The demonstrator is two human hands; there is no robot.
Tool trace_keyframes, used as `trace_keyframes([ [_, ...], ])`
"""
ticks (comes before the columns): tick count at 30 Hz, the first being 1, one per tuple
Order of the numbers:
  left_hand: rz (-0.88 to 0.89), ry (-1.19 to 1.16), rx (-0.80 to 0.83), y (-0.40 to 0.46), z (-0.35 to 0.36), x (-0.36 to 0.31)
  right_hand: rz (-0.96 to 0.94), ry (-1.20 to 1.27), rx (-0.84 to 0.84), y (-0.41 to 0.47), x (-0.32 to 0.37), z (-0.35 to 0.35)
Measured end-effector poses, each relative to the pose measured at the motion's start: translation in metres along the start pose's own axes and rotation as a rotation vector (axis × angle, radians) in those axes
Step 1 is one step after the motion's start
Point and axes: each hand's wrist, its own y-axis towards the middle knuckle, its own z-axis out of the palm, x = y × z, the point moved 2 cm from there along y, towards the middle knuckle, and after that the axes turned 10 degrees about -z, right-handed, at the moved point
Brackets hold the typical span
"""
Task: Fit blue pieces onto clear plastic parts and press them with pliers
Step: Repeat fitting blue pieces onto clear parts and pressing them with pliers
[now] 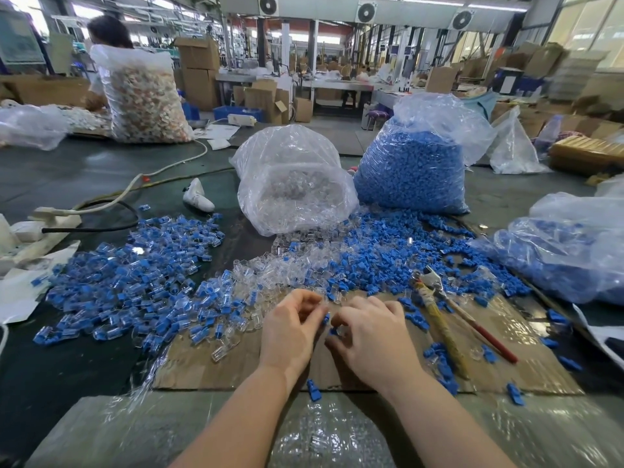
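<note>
My left hand (pixel 290 329) pinches a clear plastic part (pixel 320 304) at its fingertips over a cardboard sheet (pixel 236 363). My right hand (pixel 371 336) pinches a small blue piece (pixel 333 331) right beside it, the two hands nearly touching. The pliers (pixel 439 312), with a taped handle and a red handle, lie on the cardboard to the right of my right hand, untouched. Loose clear parts (pixel 270 268) and loose blue pieces (pixel 381 251) are heaped just beyond my hands. A pile of joined blue-and-clear parts (pixel 135 282) spreads to the left.
A clear bag of clear parts (pixel 293 184) and a bag of blue pieces (pixel 412 170) stand behind the heaps. Another bag of blue pieces (pixel 567 251) lies at right. White cables (pixel 162 170) run across the left; a person (pixel 108 35) sits far left behind a full bag.
</note>
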Motion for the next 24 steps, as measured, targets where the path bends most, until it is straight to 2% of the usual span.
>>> trace_keyframes([
  [11,0.048,0.153,-0.008,0.002,0.002,0.005,0.232,-0.104,-0.084,-0.001,-0.018,0.002],
  [15,0.045,0.134,-0.055,0.002,0.002,0.004,0.175,-0.075,-0.19,-0.003,-0.008,-0.002],
  [20,0.053,0.141,-0.061,0.0,0.001,0.002,0.16,-0.09,-0.051,-0.001,-0.002,0.007],
  [24,0.073,0.159,-0.062,0.0,0.001,0.001,0.221,-0.004,-0.112,-0.001,-0.001,0.01],
])
